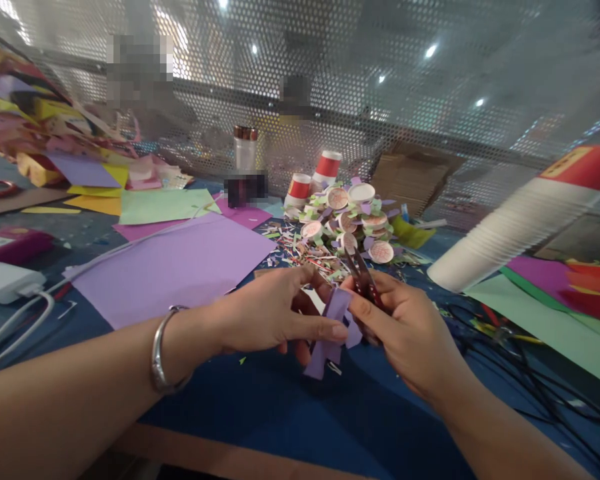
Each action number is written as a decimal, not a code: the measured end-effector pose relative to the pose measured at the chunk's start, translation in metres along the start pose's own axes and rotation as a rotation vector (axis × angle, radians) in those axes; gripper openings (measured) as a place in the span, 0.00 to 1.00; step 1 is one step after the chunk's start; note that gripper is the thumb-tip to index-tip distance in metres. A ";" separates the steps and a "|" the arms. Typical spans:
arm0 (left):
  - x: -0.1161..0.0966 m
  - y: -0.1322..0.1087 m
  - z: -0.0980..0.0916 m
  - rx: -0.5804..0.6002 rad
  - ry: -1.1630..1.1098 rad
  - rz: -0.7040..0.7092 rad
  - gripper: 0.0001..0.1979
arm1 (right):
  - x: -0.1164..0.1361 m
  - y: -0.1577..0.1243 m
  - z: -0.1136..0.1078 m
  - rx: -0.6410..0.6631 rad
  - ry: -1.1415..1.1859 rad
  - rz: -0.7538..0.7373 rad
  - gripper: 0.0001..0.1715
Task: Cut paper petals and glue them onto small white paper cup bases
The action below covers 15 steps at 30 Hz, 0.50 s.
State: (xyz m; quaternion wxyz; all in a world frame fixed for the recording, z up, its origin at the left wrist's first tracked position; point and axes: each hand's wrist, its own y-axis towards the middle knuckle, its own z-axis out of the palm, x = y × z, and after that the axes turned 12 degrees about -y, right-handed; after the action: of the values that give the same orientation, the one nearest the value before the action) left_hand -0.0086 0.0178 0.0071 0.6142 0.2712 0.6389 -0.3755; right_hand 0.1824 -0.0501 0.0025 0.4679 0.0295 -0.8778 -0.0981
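Blue tabletop (390, 427) stretches at six o'clock from the hands to its brown front edge (240, 457). The left hand (270, 313), reaching in from eight o'clock, pinches a lavender paper strip (318, 360) between both hands; the right hand (410, 327) grips scissors (364, 280), blades toward eleven. Obstructing: disc-and-paper heap (347, 223) at twelve, nested paper cups (510, 227) at two, black cables (523, 373) near four.

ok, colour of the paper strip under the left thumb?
The paper strip is light purple; head view.
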 end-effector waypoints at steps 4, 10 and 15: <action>0.000 0.003 -0.004 -0.010 -0.036 0.054 0.17 | -0.008 0.000 0.000 -0.032 0.028 0.043 0.11; 0.005 0.008 -0.002 0.000 -0.059 0.011 0.11 | -0.012 -0.004 0.001 -0.001 0.076 0.056 0.15; 0.008 0.008 -0.003 -0.002 0.006 0.043 0.10 | -0.011 -0.007 0.001 0.006 0.100 0.093 0.21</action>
State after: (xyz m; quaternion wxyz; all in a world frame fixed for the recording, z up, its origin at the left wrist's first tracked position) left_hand -0.0043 0.0242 -0.0018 0.6205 0.2855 0.6350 -0.3608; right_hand 0.1875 -0.0550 -0.0084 0.5150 -0.0049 -0.8541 -0.0722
